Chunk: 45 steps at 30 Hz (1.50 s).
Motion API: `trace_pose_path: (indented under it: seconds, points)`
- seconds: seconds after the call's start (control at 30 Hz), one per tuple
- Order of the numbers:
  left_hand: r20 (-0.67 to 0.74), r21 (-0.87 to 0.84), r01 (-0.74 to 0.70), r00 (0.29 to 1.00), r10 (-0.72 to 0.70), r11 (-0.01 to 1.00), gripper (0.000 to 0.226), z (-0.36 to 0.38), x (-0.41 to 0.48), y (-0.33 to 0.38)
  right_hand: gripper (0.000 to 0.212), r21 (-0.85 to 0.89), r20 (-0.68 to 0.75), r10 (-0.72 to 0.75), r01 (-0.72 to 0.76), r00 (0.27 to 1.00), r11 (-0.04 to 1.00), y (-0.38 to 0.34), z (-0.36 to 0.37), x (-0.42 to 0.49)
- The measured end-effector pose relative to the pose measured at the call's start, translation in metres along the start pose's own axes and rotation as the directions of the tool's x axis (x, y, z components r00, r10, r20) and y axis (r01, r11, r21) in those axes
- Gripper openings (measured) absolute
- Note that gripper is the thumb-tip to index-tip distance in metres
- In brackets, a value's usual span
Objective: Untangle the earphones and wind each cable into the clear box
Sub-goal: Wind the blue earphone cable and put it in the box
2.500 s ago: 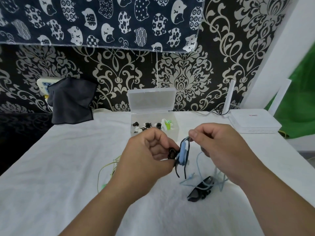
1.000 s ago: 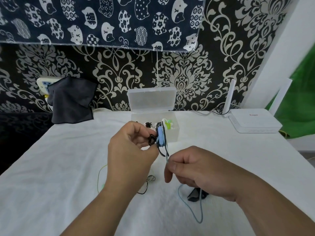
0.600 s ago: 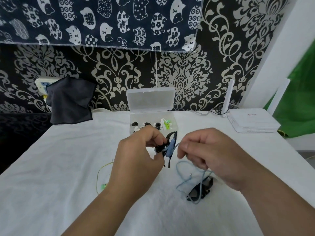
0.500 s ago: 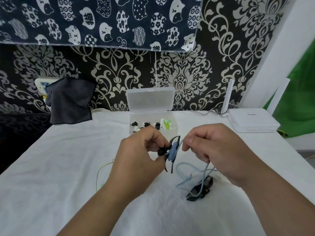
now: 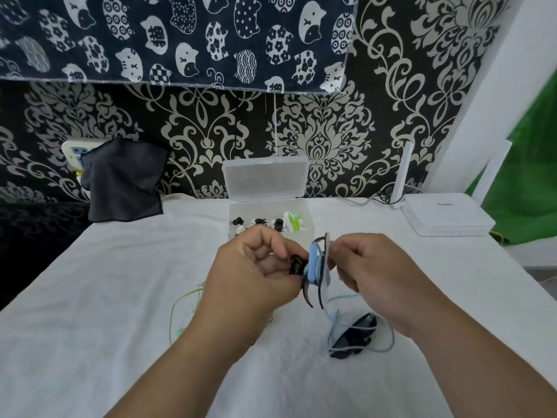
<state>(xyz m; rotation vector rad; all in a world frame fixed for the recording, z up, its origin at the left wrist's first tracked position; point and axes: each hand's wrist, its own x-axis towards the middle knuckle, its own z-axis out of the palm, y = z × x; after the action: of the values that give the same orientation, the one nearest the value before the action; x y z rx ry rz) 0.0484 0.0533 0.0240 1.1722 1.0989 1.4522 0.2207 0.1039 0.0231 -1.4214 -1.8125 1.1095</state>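
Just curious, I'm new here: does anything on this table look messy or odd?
A yellow-green cable lies loose on the white cloth beside the left hand, and blue cable loops around a black earpiece near the right hand. Oddly, a dark cloth hangs over the wall socket.

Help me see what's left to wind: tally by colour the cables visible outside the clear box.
Blue cable, partly wound on the black earphone: 1
Yellow-green cable: 1
Total: 2; the left arm may hide more.
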Motion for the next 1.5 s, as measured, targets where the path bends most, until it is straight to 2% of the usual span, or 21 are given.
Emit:
trace_pose_path:
  seconds: [0.17, 0.27, 0.33, 0.43, 0.57, 0.67, 0.73, 0.8, 0.93, 1.07, 1.17, 1.33, 1.5]
  points:
    - [-0.206, -0.05, -0.029, 0.978, 0.018, 0.998, 0.041, -0.003, 0.004, -0.001, 0.042, 0.043, 0.19, 0.042, -0.051, 0.981, 0.998, -0.003, 0.013, -0.003]
    - [-0.286, -0.029, -0.013, 0.958, 0.004, 1.0, 0.038, -0.005, 0.004, -0.002, 0.037, -0.034, 0.325, 0.014, -0.003, 0.946, 0.999, -0.01, 0.022, -0.01]
    - [-0.316, 0.029, -0.009, 0.949, 0.018, 1.0, 0.036, -0.009, 0.005, -0.004, 0.031, -0.042, 0.389, -0.009, 0.028, 0.921, 0.999, -0.013, 0.025, -0.013]
    - [-0.301, 0.164, -0.039, 0.95, 0.087, 0.986, 0.034, -0.012, 0.005, -0.002, 0.027, -0.036, 0.405, -0.045, 0.066, 0.913, 0.997, -0.017, 0.018, -0.015]
    - [-0.303, 0.403, -0.087, 0.927, 0.222, 0.911, 0.039, -0.011, 0.004, -0.004, 0.028, -0.042, 0.454, -0.063, 0.092, 0.889, 0.995, -0.02, 0.015, -0.017]
    - [-0.201, 0.628, -0.129, 0.926, 0.32, 0.767, 0.044, -0.009, 0.0, -0.006, 0.027, -0.013, 0.422, -0.114, 0.132, 0.899, 0.991, -0.022, 0.017, -0.018]
    - [-0.118, 0.713, -0.164, 0.931, 0.347, 0.682, 0.043, -0.008, -0.002, -0.006, 0.024, 0.055, 0.33, -0.165, 0.155, 0.929, 0.986, -0.025, 0.011, -0.017]
    - [-0.075, 0.747, -0.173, 0.938, 0.34, 0.642, 0.04, -0.009, -0.002, -0.005, 0.022, 0.135, 0.223, -0.18, 0.153, 0.958, 0.979, -0.027, 0.003, -0.014]
    - [-0.03, 0.71, -0.166, 0.964, 0.265, 0.685, 0.044, -0.012, 0.001, -0.004, 0.021, 0.217, 0.026, -0.159, 0.149, 0.987, 0.965, -0.022, -0.009, -0.009]
    - [0.063, 0.625, -0.166, 0.985, 0.163, 0.763, 0.042, -0.011, 0.0, 0.0, 0.025, 0.158, -0.07, -0.138, 0.148, 0.988, 0.976, -0.016, -0.01, -0.006]
    - [0.104, 0.499, -0.161, 0.987, 0.126, 0.851, 0.04, -0.007, -0.001, 0.003, 0.027, 0.078, -0.131, -0.109, 0.12, 0.985, 0.99, -0.014, -0.01, -0.004]
    - [0.105, 0.291, -0.083, 0.993, 0.054, 0.953, 0.036, -0.006, 0.0, 0.002, 0.031, 0.075, -0.1, 0.009, -0.001, 0.995, 0.997, -0.008, -0.005, -0.001]
    - [0.122, 0.174, -0.013, 0.992, -0.008, 0.985, 0.032, -0.003, -0.002, 0.003, 0.035, 0.099, -0.055, 0.065, -0.059, 0.996, 0.993, -0.01, -0.002, -0.002]
